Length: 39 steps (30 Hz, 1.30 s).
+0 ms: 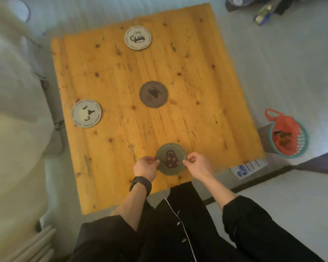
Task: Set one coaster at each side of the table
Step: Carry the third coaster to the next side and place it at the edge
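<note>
A square wooden table point(206, 103) fills the middle of the head view. A green coaster point(170, 159) with a dark teapot picture lies at the near edge. My left hand point(145, 167) pinches its left rim and my right hand point(197, 164) pinches its right rim. A white coaster point(138, 37) lies near the far edge. Another white coaster point(86, 113) sits by the left edge. A dark grey coaster point(153, 94) rests in the table's middle.
A teal basket point(289, 137) with a red net bag stands on the floor right of the table. Pale bedding point(13, 91) lies along the left side. A printed sheet point(248, 168) lies on the floor at the near right corner. Dark clutter point(263, 10) sits top right.
</note>
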Available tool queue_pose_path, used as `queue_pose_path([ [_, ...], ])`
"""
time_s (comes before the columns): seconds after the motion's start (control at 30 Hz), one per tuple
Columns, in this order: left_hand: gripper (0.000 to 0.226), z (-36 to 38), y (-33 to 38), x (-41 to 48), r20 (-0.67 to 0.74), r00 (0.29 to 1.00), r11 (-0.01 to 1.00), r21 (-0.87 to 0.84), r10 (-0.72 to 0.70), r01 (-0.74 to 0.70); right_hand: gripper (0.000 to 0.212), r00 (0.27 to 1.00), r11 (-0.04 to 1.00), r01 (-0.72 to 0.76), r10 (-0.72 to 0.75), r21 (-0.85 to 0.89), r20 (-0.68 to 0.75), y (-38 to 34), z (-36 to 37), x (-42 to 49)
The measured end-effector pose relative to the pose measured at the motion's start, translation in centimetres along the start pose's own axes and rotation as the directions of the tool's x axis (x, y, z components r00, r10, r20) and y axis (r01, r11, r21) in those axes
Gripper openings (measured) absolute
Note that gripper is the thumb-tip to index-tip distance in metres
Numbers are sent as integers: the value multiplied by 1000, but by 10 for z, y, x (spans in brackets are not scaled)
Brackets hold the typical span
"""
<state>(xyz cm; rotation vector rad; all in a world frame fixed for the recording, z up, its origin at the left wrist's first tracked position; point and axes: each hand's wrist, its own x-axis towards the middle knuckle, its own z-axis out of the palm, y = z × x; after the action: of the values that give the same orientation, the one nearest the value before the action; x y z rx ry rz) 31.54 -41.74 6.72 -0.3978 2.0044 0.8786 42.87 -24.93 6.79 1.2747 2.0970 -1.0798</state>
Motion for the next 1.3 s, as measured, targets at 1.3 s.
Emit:
queue_pose_path([
  [1.3,22,63,-8,-19,-422,906,926,334,-19,175,22,919,746,355,-389,-563,65,25,-8,32],
])
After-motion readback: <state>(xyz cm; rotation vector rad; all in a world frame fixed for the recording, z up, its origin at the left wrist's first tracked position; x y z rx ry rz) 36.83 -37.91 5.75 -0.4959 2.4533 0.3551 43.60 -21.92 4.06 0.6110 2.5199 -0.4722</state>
